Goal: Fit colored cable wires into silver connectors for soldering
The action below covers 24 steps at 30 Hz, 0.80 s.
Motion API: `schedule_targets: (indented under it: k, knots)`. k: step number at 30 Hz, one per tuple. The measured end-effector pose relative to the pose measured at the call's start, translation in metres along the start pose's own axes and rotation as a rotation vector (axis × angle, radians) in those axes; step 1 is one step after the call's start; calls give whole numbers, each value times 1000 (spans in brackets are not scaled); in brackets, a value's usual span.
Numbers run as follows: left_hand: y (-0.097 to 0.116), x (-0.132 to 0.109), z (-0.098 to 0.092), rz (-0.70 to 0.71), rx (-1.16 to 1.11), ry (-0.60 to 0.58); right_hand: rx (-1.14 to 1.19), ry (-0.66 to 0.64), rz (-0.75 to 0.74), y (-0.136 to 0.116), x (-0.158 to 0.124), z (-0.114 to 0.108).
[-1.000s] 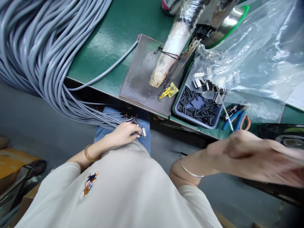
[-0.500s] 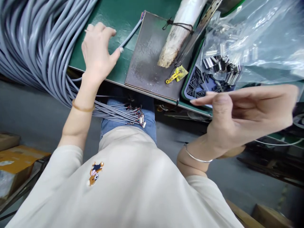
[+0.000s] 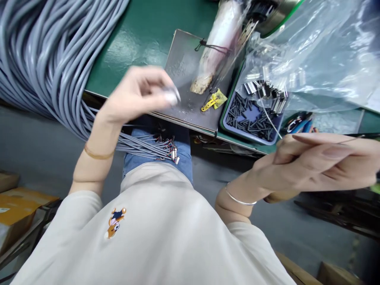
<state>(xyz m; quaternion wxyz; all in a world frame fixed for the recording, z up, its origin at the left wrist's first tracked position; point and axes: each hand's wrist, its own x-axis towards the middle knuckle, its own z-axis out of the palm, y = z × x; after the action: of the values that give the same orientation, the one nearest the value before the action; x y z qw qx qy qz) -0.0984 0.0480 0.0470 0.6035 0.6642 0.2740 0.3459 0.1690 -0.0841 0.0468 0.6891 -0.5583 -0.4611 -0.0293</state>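
Note:
My left hand (image 3: 139,95) hovers, blurred, over the front edge of the green table (image 3: 142,35), its fingers pinched on the pale end of a single grey cable (image 3: 171,95). My right hand (image 3: 314,166) is off the table's right front, fingers long and pressed together on a thin pale wire (image 3: 271,122) that runs up toward the blue tray (image 3: 225,118). On my lap lie the ends of several grey cables with small connectors (image 3: 170,152).
A thick bundle of grey cables (image 3: 44,59) hangs off the table at left. A dark metal plate (image 3: 184,63) bears a white-wrapped tool (image 3: 213,51) and a yellow clip (image 3: 212,101). The tray holds black tube pieces; a plastic bag (image 3: 320,55) lies over it. Pliers (image 3: 299,124); cardboard box (image 3: 18,206).
My left hand left the connectors on my lap, reached the single cable on the table, and now has pulled back toward me with it. My right hand stays off the table's right front.

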Motion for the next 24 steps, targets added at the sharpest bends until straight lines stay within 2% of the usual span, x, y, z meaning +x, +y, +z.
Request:
schedule_targets:
  k: [2,3,4,5,8,9,11,15,19,21,24]
  knots:
    - [10,-9,27,-186,-48,-463,152,103,-188,-1,2,13]
    - [10,-11,39,-233,-98,-577,201,110,-227,-2,2,15]
    - [6,-13,50,-256,-148,-614,210,75,-202,-3,1,16]
    - [0,-13,60,-274,-182,-550,197,45,-165,-4,0,14]
    - [-20,-15,80,-269,-259,-137,55,-141,-1,-7,-10,4]
    - [-26,-16,84,-266,-276,-40,-18,-243,67,-7,-14,1]
    - [-34,-19,91,-271,-286,81,-138,-420,165,-4,-23,0]
    - [-38,-23,100,-272,-254,190,-128,-632,297,7,-37,10]
    - [-41,-23,104,-242,-185,255,-35,-692,405,12,-42,23]
    - [-43,-22,104,-230,-150,281,-55,-669,361,11,-44,26]
    - [-46,-22,102,-219,-177,297,-117,-691,109,7,-49,26]
